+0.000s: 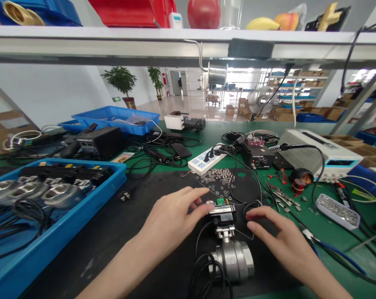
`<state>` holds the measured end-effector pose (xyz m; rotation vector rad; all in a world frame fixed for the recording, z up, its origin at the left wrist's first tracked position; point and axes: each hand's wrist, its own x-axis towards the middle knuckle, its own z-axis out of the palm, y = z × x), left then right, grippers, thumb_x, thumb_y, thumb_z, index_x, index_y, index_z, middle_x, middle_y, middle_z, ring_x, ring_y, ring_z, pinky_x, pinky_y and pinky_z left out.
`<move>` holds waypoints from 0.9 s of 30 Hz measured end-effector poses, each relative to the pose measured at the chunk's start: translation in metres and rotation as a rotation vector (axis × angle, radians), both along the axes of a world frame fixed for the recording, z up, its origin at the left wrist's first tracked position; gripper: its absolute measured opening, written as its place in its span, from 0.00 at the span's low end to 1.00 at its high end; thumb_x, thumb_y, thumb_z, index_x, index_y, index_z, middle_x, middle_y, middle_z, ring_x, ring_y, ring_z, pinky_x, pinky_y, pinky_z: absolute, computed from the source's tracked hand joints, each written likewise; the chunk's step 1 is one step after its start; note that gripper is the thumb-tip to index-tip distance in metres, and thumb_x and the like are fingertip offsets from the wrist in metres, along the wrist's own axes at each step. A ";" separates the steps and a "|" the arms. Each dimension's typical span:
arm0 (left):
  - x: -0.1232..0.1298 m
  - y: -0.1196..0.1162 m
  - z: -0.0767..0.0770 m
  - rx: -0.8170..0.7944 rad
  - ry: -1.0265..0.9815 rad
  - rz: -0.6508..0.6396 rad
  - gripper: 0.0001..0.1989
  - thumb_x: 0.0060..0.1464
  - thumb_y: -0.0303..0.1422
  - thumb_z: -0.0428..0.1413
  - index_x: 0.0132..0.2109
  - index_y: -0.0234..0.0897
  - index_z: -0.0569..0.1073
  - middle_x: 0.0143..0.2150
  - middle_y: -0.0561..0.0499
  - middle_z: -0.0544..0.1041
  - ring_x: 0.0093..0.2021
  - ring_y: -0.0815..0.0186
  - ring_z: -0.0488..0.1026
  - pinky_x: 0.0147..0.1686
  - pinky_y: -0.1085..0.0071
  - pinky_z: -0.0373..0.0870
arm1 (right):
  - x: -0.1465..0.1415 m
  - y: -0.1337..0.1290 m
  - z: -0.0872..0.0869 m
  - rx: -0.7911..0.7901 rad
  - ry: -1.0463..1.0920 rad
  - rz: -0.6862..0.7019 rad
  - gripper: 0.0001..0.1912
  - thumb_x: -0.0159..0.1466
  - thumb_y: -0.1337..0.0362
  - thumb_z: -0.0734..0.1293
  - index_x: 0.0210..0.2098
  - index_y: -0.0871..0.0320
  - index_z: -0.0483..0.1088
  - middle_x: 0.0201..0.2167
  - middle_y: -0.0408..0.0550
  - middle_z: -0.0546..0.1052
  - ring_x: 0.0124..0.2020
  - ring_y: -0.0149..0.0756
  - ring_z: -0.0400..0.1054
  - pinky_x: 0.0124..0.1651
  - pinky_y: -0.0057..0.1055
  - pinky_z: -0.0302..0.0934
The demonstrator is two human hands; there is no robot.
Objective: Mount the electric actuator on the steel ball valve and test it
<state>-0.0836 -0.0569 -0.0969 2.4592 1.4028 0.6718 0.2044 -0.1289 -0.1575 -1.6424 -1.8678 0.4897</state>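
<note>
A metal ball valve (pixel 233 261) lies on the black mat in front of me, joined by a bracket to a small black and silver actuator (pixel 223 211). A green terminal block (pixel 220 202) and small coloured parts show at the actuator's exposed top. My left hand (pixel 178 216) holds the actuator's left edge, its thumb against the housing and its other fingertips partly hidden behind. To the right, my right hand (pixel 277 234) hovers beside the actuator with thumb and forefinger apart, close to a black cable loop (pixel 249 209). A black cable (pixel 206 270) lies coiled by the valve.
Many small washers (pixel 217 178) lie scattered behind the actuator, below a white power strip (pixel 206 160). A blue tray (pixel 113 178) with more valves stands left. At right are a soldering iron (pixel 287 147), a bench instrument (pixel 318 153) and a tray of small metal parts (pixel 337 211).
</note>
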 end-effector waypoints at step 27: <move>0.012 0.081 -0.019 0.043 -0.113 0.044 0.09 0.64 0.39 0.57 0.45 0.43 0.80 0.37 0.51 0.82 0.35 0.63 0.77 0.33 0.71 0.66 | -0.024 0.143 -0.014 -0.133 -0.495 0.126 0.08 0.67 0.57 0.68 0.40 0.52 0.78 0.43 0.46 0.74 0.48 0.34 0.66 0.45 0.28 0.57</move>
